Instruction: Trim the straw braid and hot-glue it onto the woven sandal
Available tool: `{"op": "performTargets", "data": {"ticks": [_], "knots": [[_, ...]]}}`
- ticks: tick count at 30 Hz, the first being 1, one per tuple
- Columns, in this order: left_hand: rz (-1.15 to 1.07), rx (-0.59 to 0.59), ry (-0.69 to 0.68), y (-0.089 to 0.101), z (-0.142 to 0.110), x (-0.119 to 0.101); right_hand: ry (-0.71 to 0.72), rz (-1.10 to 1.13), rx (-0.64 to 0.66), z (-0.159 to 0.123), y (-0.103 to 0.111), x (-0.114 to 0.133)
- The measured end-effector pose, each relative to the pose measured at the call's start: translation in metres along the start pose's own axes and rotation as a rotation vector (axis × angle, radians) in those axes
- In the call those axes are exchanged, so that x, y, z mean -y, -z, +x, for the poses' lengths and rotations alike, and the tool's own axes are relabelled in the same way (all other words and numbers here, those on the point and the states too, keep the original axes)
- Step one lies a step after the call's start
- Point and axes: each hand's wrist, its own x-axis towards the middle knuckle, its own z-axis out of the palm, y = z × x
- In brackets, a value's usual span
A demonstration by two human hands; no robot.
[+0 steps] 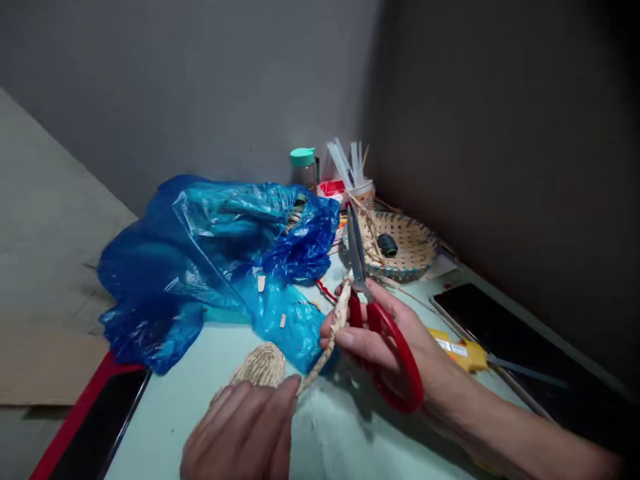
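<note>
My right hand (pixel 385 337) grips red-handled scissors (pixel 387 353) whose closed blades (pixel 356 253) point up and away, and its fingers also pinch a braided straw cord (pixel 334 327). The cord runs down to my left hand (pixel 245 430), which is closed on its lower end and rests against a small coiled straw piece (pixel 260 365) lying on the pale green table (pixel 165 413). A crumpled blue plastic bag (pixel 215 260) lies just behind both hands.
A woven basket (pixel 417 250) holding a dark object and loose straw sits at the back. Behind it stand a teal-capped jar (pixel 303 167) and a cup of sticks (pixel 353 173). A yellow-handled tool (pixel 463 353) and a dark phone (pixel 487 317) lie to the right. Grey walls close the corner.
</note>
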Motion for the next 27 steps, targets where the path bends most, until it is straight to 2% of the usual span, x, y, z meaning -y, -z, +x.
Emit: {"op": "performTargets", "data": {"ticks": [10, 16, 19, 22, 25, 27], "knots": [[-0.031, -0.055, 0.048, -0.004, 0.002, 0.000, -0.044, -0.114, -0.038, -0.002, -0.004, 0.003], [-0.057, 0.051, 0.021, 0.001, 0.004, 0.000, -0.074, -0.301, -0.076, -0.009, -0.015, 0.008], [-0.009, 0.091, 0.034, 0.001, 0.002, 0.001, -0.075, -0.333, -0.051, -0.012, -0.020, 0.008], [-0.064, 0.048, 0.046, 0.004, 0.004, -0.005, -0.065, -0.353, -0.016, -0.014, -0.023, 0.008], [-0.446, -0.023, 0.231, 0.012, 0.012, -0.020, -0.077, -0.354, 0.024, -0.017, -0.027, 0.007], [-0.826, 0.004, 0.685, 0.020, 0.021, -0.031, -0.090, -0.354, 0.056, -0.019, -0.028, 0.007]]}}
